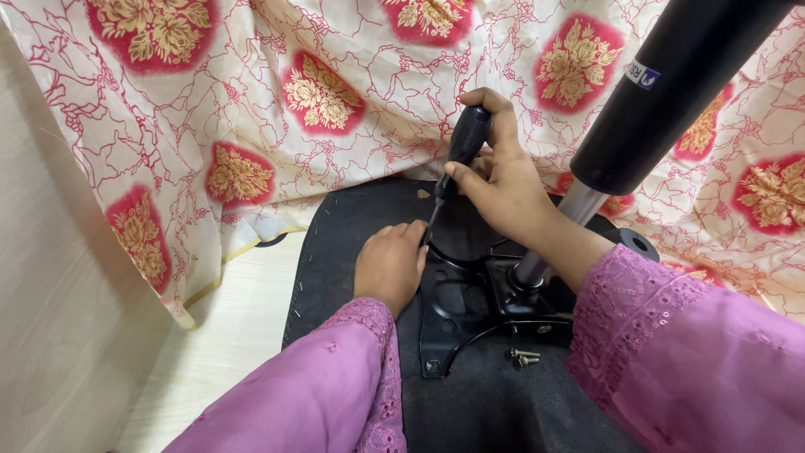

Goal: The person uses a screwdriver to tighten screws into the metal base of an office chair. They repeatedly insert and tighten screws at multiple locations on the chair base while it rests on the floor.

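A: What is held over the black metal plate (457, 289) on the underside of the upturned chair seat?

B: A screwdriver with a thick black handle (466, 138) is held by the right hand (503, 189). The fingers (486, 101) are wrapped tight around the handle. The thin shaft is pointed down and a little to the left, so its long line runs from the right hand above the plate down to the plate's upper left edge.

A: Where is the tip?

B: The tip is set at the upper left edge of the plate, just beside the left hand (390, 264). The very end cannot be seen clearly.

A: What is done with the left hand?

B: It is laid flat on the black fabric seat bottom (352, 226), touching the plate's left side. Its fingers are kept together and curled a little. Nothing is held in it. It is the hand nearer to the tip.

A: What else is near the plate?

B: A shiny silver post topped by a fat black tube (671, 92) is fixed at the plate's right side and leans up to the right, close behind the right wrist. Two small loose screws (525, 358) are seen just below the plate. A cream cloth with red and gold flowers (251, 109) is draped above the plate. A pale wooden floor (210, 335) is seen well to its left.
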